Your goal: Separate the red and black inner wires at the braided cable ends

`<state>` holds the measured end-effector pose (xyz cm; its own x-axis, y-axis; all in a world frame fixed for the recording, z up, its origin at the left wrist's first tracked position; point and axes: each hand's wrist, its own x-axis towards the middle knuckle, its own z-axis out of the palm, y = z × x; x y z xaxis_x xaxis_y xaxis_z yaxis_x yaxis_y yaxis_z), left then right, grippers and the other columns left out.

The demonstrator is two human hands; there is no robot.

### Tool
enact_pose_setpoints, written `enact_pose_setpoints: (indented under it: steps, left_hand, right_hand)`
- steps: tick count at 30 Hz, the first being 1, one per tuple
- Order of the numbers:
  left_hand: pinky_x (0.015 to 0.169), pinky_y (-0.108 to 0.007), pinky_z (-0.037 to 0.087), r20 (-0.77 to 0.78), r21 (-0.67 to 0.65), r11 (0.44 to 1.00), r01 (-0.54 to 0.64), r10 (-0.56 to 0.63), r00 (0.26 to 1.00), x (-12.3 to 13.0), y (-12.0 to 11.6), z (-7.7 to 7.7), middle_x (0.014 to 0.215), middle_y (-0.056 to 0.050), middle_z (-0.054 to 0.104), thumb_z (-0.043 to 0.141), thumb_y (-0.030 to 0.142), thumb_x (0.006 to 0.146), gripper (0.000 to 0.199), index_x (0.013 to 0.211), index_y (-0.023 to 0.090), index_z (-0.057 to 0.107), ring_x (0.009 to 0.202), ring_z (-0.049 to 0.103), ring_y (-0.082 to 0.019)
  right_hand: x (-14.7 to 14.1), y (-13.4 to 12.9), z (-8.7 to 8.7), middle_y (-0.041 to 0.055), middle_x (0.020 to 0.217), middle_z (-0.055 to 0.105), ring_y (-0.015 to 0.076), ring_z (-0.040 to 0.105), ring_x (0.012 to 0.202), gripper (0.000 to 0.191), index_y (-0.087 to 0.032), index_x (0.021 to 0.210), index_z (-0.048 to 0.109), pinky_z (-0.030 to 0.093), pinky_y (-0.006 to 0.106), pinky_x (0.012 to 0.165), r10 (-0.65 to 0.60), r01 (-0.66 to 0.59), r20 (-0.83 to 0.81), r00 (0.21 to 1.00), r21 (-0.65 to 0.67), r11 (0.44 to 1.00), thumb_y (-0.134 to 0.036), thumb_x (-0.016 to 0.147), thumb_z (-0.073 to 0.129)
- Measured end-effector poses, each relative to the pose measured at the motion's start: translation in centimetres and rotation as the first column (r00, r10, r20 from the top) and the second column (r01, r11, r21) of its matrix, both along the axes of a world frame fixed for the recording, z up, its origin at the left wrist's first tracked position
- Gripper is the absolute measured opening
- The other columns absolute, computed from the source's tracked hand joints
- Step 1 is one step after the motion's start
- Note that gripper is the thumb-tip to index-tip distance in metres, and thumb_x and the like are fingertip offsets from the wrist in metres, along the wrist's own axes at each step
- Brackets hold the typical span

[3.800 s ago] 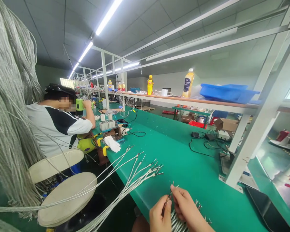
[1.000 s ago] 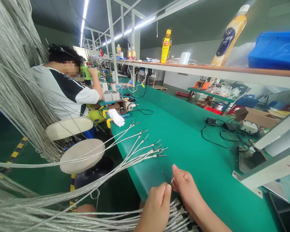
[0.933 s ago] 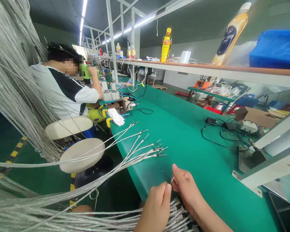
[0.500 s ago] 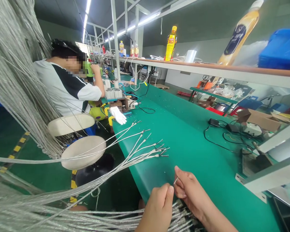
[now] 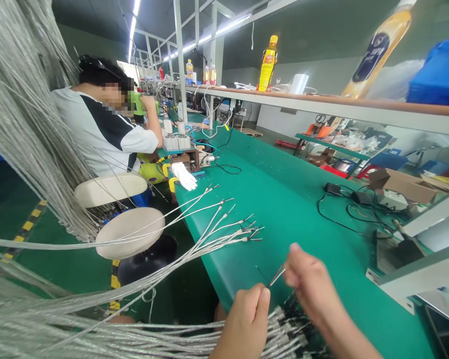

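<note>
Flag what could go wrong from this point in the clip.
Two risks seem likely. The thin wire ends stick out between the left hand and the blurred right hand, so they could prick a finger or get bent. The long silver cables trail off the green bench past a round stool seat, so the stool or a passing person might snag them.
</note>
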<state>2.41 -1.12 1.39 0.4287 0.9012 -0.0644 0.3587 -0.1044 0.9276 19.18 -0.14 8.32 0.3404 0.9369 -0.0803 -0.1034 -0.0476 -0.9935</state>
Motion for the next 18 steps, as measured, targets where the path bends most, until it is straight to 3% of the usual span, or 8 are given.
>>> enact_pose_setpoints:
  steps: [2, 3, 5, 7, 10, 12, 16, 18]
  left_hand:
    - [0.067, -0.028, 0.034, 0.022, 0.028, 0.999, 0.014, -0.015, 1.000, 0.0, 0.2, -0.1, 0.077, -0.001, 0.050, 0.024, 0.054, 0.103, 0.050, 0.082, 0.020, 0.054, 0.076, 0.049, -0.017]
    - [0.062, -0.027, 0.031, 0.041, 0.035, 0.999, 0.022, -0.024, 0.999, 0.0, 0.3, -0.1, 0.072, 0.001, 0.045, 0.025, 0.054, 0.103, 0.050, 0.077, 0.020, 0.051, 0.070, 0.046, -0.015]
    - [0.057, -0.026, 0.026, 0.090, 0.036, 0.999, 0.014, -0.017, 0.996, 0.1, 0.6, -0.1, 0.067, 0.002, 0.040, 0.026, 0.053, 0.103, 0.050, 0.071, 0.019, 0.046, 0.065, 0.040, -0.014]
    - [0.057, -0.025, 0.026, 0.128, 0.027, 0.999, -0.027, 0.023, 0.991, 0.2, 0.7, 0.1, 0.068, 0.002, 0.041, 0.028, 0.053, 0.103, 0.049, 0.072, 0.019, 0.046, 0.066, 0.041, -0.014]
    - [0.058, -0.025, 0.029, 0.144, 0.040, 0.998, -0.051, 0.045, 0.989, 0.3, 0.7, 0.2, 0.070, 0.001, 0.045, 0.028, 0.052, 0.103, 0.048, 0.074, 0.019, 0.048, 0.068, 0.043, -0.015]
    - [0.062, -0.025, 0.032, 0.141, 0.071, 0.996, -0.047, 0.037, 0.989, 0.3, 0.6, 0.1, 0.072, 0.000, 0.049, 0.027, 0.051, 0.103, 0.048, 0.075, 0.019, 0.050, 0.072, 0.046, -0.016]
    - [0.074, -0.028, 0.038, 0.088, 0.106, 0.993, -0.044, 0.035, 0.996, 0.3, 0.3, -0.5, 0.079, -0.002, 0.055, 0.026, 0.050, 0.103, 0.047, 0.078, 0.020, 0.052, 0.082, 0.051, -0.019]
    - [0.077, -0.030, 0.039, 0.053, 0.108, 0.994, -0.036, 0.031, 0.998, 0.3, 0.2, -0.5, 0.081, -0.003, 0.056, 0.025, 0.051, 0.103, 0.047, 0.078, 0.020, 0.050, 0.085, 0.052, -0.020]
  right_hand:
    - [2.1, -0.2, 2.3, -0.0058, 0.052, 0.031, 0.0121, 0.027, 0.050, 0.053, -0.022, 0.058, 0.034, 0.022, 0.029, 0.050, -0.175, 0.180, -0.044, 0.984, 0.183, 0.967, -0.052, 0.097, 0.053]
    - [2.9, -0.3, 3.5, -0.0067, 0.053, 0.028, 0.0121, 0.026, 0.050, 0.052, -0.022, 0.058, 0.034, 0.021, 0.029, 0.050, -0.201, 0.209, -0.059, 0.978, 0.222, 0.952, -0.049, 0.097, 0.055]
    - [3.9, -0.8, 5.2, -0.0060, 0.052, 0.030, 0.0124, 0.027, 0.050, 0.053, -0.022, 0.058, 0.036, 0.022, 0.030, 0.050, -0.137, 0.132, 0.018, 0.990, 0.178, 0.975, -0.052, 0.098, 0.051]
    - [3.5, -1.3, 5.6, -0.0044, 0.050, 0.035, 0.0123, 0.029, 0.049, 0.056, -0.021, 0.058, 0.042, 0.021, 0.030, 0.050, 0.040, -0.042, 0.196, 0.980, 0.004, 0.999, -0.059, 0.099, 0.044]
    - [1.6, -1.4, 3.9, -0.0034, 0.047, 0.040, 0.0117, 0.033, 0.046, 0.063, -0.018, 0.060, 0.052, 0.021, 0.029, 0.049, 0.364, -0.252, 0.417, 0.833, -0.299, 0.920, -0.068, 0.096, 0.040]
    - [0.2, -1.2, 1.8, -0.0035, 0.048, 0.041, 0.0118, 0.035, 0.047, 0.063, -0.017, 0.060, 0.054, 0.022, 0.028, 0.050, 0.464, -0.305, 0.478, 0.746, -0.375, 0.876, -0.069, 0.094, 0.042]
    - [-2.1, -0.6, -2.1, -0.0056, 0.049, 0.028, 0.0111, 0.025, 0.050, 0.065, -0.021, 0.053, 0.034, 0.019, 0.028, 0.050, 0.397, -0.298, 0.497, 0.772, -0.268, 0.916, -0.070, 0.094, 0.040]
    - [-2.5, -0.4, -3.2, -0.0063, 0.052, 0.022, 0.0110, 0.018, 0.052, 0.063, -0.022, 0.055, 0.026, 0.015, 0.029, 0.050, 0.376, -0.308, 0.471, 0.798, -0.217, 0.926, -0.070, 0.094, 0.039]
